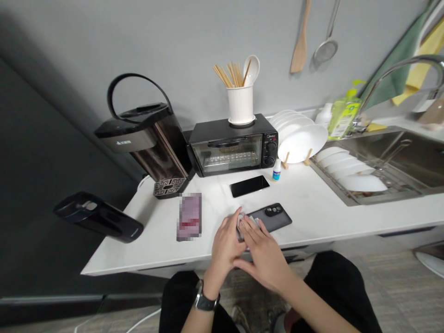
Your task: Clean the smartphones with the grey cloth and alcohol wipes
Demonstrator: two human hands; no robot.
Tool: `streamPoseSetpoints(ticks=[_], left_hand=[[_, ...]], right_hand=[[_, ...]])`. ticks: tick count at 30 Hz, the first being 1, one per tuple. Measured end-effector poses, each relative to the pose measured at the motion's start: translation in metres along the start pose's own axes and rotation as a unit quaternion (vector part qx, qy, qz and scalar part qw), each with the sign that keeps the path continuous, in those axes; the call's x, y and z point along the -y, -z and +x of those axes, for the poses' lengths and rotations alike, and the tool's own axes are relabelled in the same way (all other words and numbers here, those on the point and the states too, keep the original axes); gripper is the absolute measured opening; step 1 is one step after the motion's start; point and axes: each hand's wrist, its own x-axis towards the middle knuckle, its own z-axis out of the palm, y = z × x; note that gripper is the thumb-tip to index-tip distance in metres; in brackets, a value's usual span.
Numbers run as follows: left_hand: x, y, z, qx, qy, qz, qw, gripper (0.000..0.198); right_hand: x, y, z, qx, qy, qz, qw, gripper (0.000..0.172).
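A dark grey phone (pixel 280 218) lies back up near the counter's front edge, its camera block toward the right. My left hand (pixel 225 243) grips the phone's left end, thumb raised along the side. My right hand (pixel 265 249) presses a crumpled whitish wipe (pixel 255 220) onto the phone's back, its fingers over the wipe and beside my left fingers. Behind them a second phone (pixel 249 186) rests with its black screen up. A small white bottle with a blue label (pixel 276 170) stands to the right of that phone. To the left lies a pixelated purple rectangular item (pixel 189 217).
A dark tumbler (pixel 100 217) and a water dispenser (pixel 152 143) stand at left. At the back is a toaster oven (pixel 229 155) carrying a utensil holder (pixel 241 104). White plates (pixel 301 138), a soap bottle (pixel 343 115) and a sink (pixel 354 202) with dishes are at right.
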Motion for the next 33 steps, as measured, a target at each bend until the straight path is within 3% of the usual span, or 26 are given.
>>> streamPoseSetpoints(ticks=[2, 6, 9, 13, 16, 18, 21, 24, 28, 30, 33], left_hand=[[-0.002, 0.000, -0.001, -0.004, 0.002, -0.004, 1.000, 0.093], [-0.008, 0.002, -0.001, -0.009, -0.004, -0.018, 1.000, 0.099], [-0.010, 0.003, 0.001, -0.007, -0.002, -0.019, 1.000, 0.099], [-0.007, 0.002, 0.002, -0.006, -0.005, -0.019, 1.000, 0.090], [-0.003, 0.001, 0.002, 0.007, -0.005, -0.006, 1.000, 0.087], [-0.002, 0.000, 0.002, 0.011, 0.009, 0.007, 1.000, 0.089], [-0.003, 0.001, 0.001, 0.000, 0.007, 0.001, 1.000, 0.094], [-0.006, 0.002, 0.002, -0.006, -0.009, -0.015, 1.000, 0.100], [-0.010, 0.004, 0.005, -0.003, -0.005, -0.019, 1.000, 0.101], [-0.009, 0.003, 0.005, -0.006, -0.003, -0.020, 1.000, 0.096], [-0.004, 0.000, 0.005, -0.003, -0.022, -0.019, 1.000, 0.085]], right_hand=[[-0.006, 0.007, -0.017, 0.012, 0.012, -0.012, 1.000, 0.087], [-0.051, 0.021, -0.049, -0.017, -0.042, -0.089, 0.995, 0.078], [-0.074, 0.020, -0.046, -0.058, -0.103, -0.132, 0.984, 0.076], [-0.054, 0.004, -0.010, -0.070, -0.129, -0.105, 0.984, 0.081], [-0.016, -0.005, 0.007, -0.031, -0.061, -0.043, 0.997, 0.085], [-0.001, -0.004, 0.002, -0.003, -0.013, -0.018, 1.000, 0.087], [-0.010, 0.007, -0.024, 0.017, 0.004, -0.033, 0.999, 0.082], [-0.048, 0.021, -0.048, -0.013, -0.044, -0.082, 0.996, 0.076], [-0.082, 0.021, -0.043, -0.067, -0.114, -0.108, 0.985, 0.072], [-0.075, 0.011, -0.025, -0.088, -0.143, -0.100, 0.981, 0.075], [-0.039, -0.006, 0.002, -0.082, -0.140, -0.063, 0.985, 0.078]])
